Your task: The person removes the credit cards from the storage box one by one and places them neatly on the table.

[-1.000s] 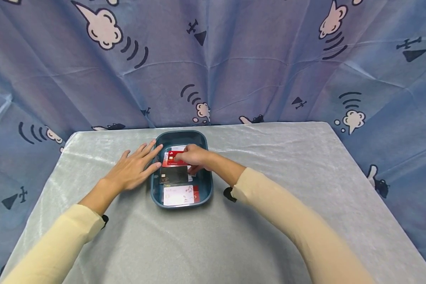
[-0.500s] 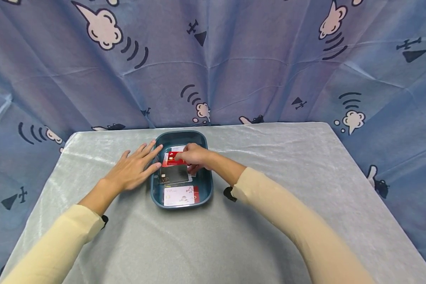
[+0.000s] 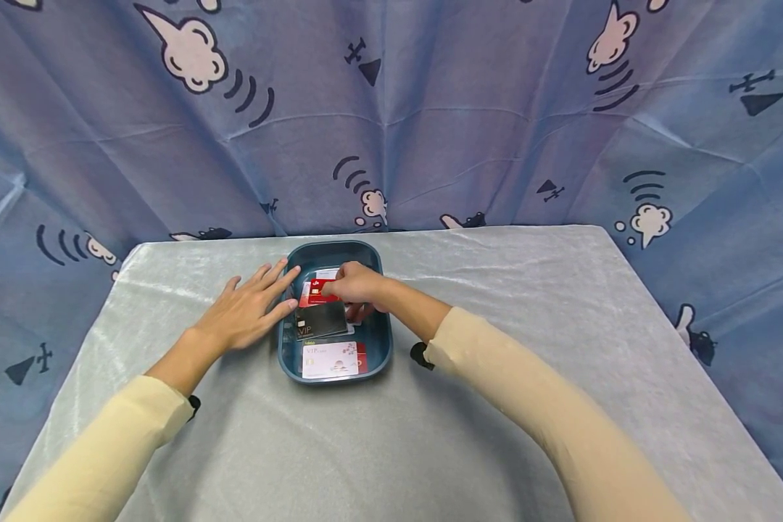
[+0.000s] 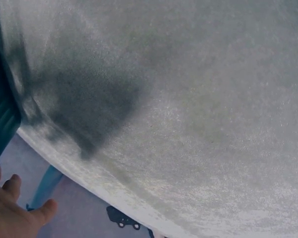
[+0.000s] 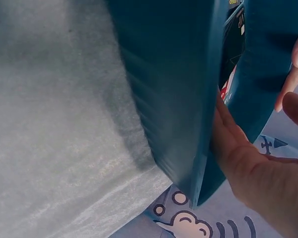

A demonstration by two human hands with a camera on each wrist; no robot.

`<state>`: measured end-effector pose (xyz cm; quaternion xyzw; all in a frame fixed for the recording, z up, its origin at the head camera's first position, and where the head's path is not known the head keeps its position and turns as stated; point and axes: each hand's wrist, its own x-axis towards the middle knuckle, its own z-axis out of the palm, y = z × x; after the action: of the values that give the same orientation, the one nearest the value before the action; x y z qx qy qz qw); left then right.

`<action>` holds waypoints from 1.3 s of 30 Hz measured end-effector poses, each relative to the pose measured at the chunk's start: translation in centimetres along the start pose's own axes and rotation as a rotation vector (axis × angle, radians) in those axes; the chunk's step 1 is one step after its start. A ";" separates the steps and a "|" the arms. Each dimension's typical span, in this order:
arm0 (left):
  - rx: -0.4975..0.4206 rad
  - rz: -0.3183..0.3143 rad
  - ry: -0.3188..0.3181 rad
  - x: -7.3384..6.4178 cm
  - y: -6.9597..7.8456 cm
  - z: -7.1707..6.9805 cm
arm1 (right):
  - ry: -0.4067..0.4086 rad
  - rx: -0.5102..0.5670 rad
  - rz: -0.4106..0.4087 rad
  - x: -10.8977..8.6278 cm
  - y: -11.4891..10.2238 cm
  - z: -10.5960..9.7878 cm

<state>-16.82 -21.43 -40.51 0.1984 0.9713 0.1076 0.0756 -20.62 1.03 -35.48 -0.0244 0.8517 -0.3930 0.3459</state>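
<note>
We are finding the red card [image 3: 316, 296] part-hidden by the right hand [image 3: 359, 286], its grip indiscernible; the left hand [image 3: 244, 308] is resting straight-fingered against the blue tub [image 3: 330, 254].

Head cam high, fwd/down; wrist cams close-up; all incl. tray [image 3: 331, 254].
</note>
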 end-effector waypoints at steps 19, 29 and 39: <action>-0.008 0.004 0.011 -0.1 0.1 0.0 | 0.093 -0.164 -0.114 0.4 -0.1 1.0; -0.008 -0.004 0.007 -0.1 0.2 0.0 | 0.110 -0.164 -0.105 0.2 -0.1 0.9; -0.004 -0.002 0.005 -0.2 0.2 0.0 | 0.165 -0.256 -0.141 0.1 0.0 0.5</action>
<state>-16.62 -21.35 -40.46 0.1968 0.9715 0.1098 0.0734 -20.38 0.69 -35.81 -0.0956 0.9165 -0.3053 0.2403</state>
